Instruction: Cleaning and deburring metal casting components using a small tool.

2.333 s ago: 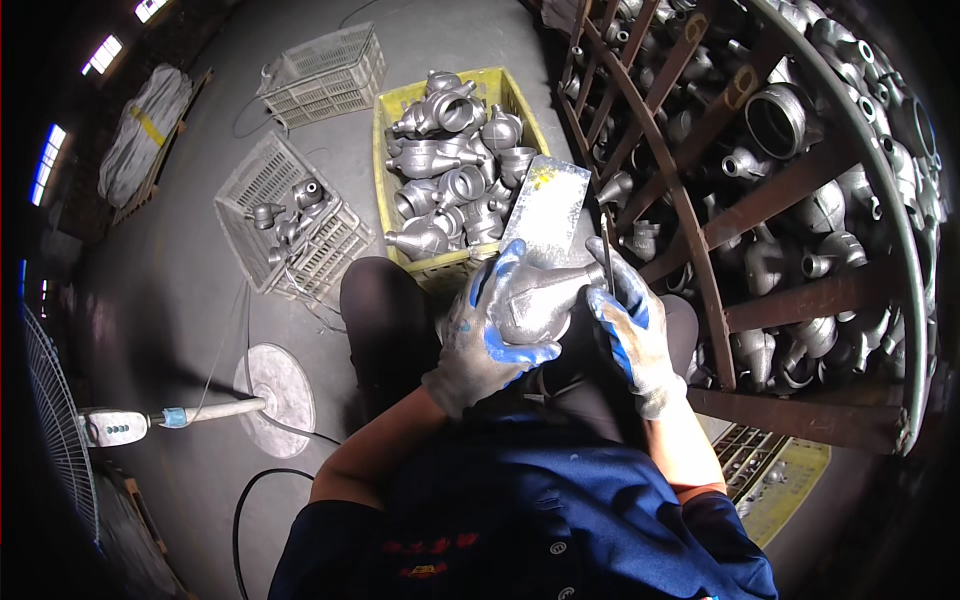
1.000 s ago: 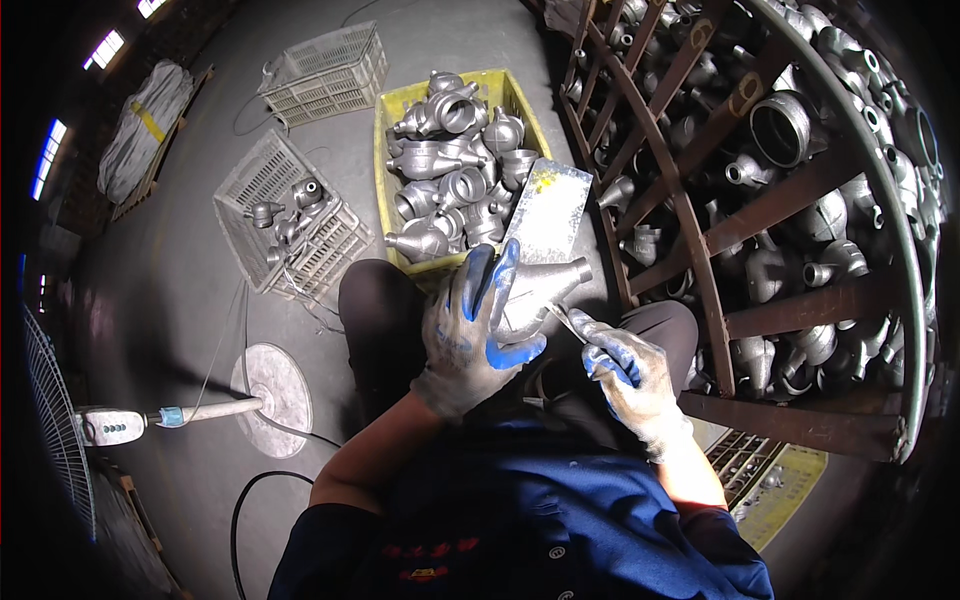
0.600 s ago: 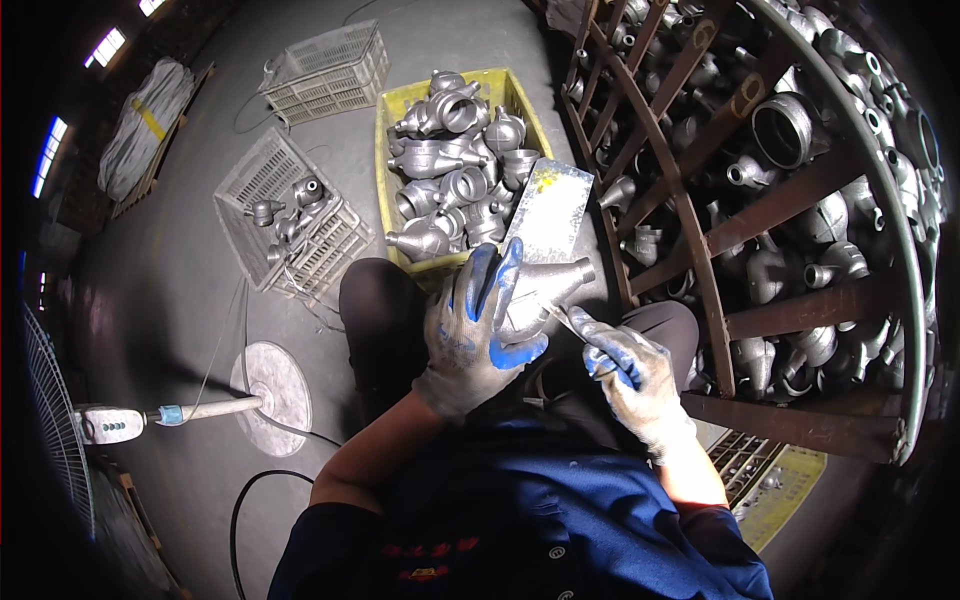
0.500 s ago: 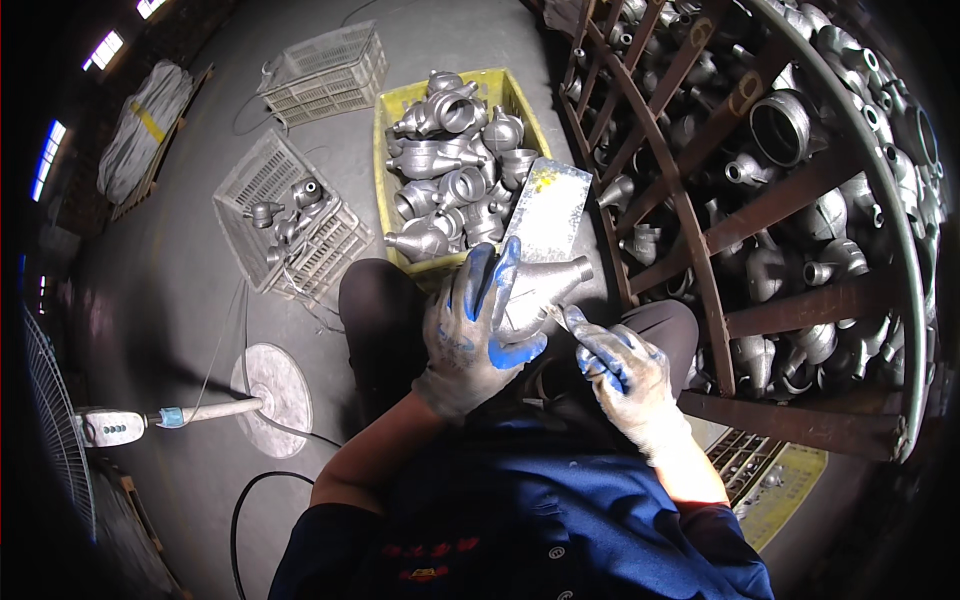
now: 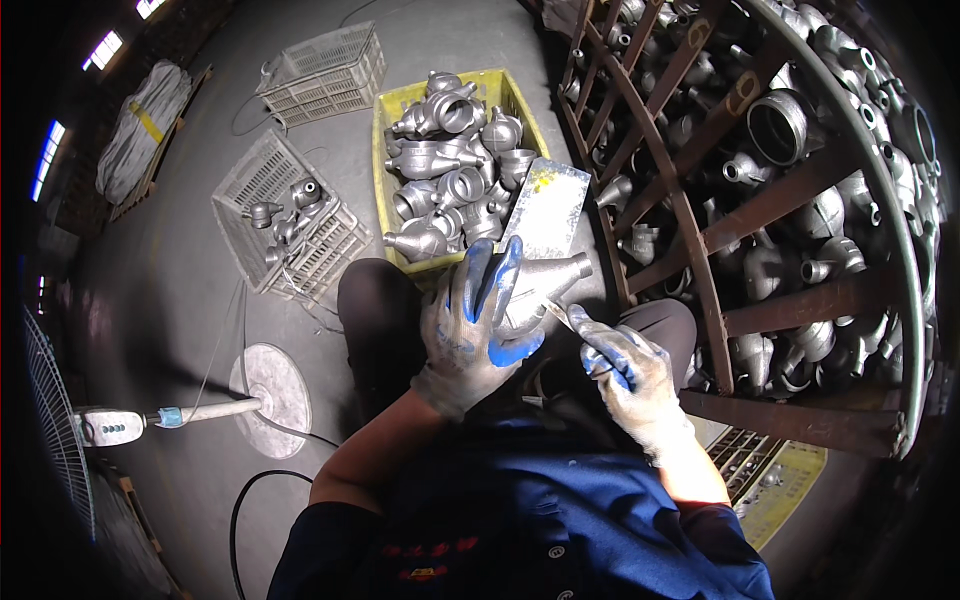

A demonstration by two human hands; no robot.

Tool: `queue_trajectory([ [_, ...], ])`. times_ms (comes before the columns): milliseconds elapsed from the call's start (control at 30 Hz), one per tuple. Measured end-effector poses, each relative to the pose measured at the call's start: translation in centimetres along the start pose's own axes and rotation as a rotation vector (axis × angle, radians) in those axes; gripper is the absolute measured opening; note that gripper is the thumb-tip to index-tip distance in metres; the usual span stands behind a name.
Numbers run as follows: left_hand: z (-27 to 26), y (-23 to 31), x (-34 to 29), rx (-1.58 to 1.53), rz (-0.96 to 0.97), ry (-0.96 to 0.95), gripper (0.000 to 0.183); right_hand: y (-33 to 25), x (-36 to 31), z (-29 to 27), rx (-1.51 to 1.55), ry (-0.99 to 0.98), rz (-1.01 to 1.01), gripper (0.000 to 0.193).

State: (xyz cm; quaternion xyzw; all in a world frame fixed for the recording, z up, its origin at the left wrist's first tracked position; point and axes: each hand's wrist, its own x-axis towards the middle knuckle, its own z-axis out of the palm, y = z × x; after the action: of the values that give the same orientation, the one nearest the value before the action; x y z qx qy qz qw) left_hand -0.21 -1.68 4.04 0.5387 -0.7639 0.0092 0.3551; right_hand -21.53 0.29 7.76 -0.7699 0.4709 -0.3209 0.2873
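My left hand [image 5: 467, 330], in a grey glove with blue fingers, is closed round a grey metal casting [image 5: 550, 275]. The casting has a rounded body, and a narrow neck points to the right. In a matching glove, my right hand [image 5: 627, 375] grips a thin, flat hand tool [image 5: 556, 312]. Its tip is at the casting's near right side, and its handle is mostly hidden in my fingers. Behind the casting, a flat metal plate [image 5: 553, 205] leans at the edge of a yellow crate [image 5: 385, 200] heaped with similar castings.
On my right stands a rusty metal cage [image 5: 690, 205] full of castings. A grey crate [image 5: 235, 200] holding several small parts and another grey crate [image 5: 320, 70] are at the left. A fan base [image 5: 290, 400] and a black cable [image 5: 237, 525] lie nearer. Another yellow crate [image 5: 800, 480] sits at the right.
My right hand has shifted slightly to the right, and more of the tool's blade shows beside the casting. My left hand and the casting have barely moved.
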Motion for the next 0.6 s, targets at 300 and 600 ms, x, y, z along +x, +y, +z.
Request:
queue_trajectory([
  [300, -0.2, 0.0, 0.0, 0.013, 0.001, 0.027, 0.089, 0.9, -0.4, 0.5, 0.028, -0.121, -0.004, 0.037],
  [600, -0.8, 0.0, 0.1, -0.08, 0.044, 0.04, 0.087, 0.2, 0.0, -2.0, 1.018, -0.343, 0.528, 0.039],
])
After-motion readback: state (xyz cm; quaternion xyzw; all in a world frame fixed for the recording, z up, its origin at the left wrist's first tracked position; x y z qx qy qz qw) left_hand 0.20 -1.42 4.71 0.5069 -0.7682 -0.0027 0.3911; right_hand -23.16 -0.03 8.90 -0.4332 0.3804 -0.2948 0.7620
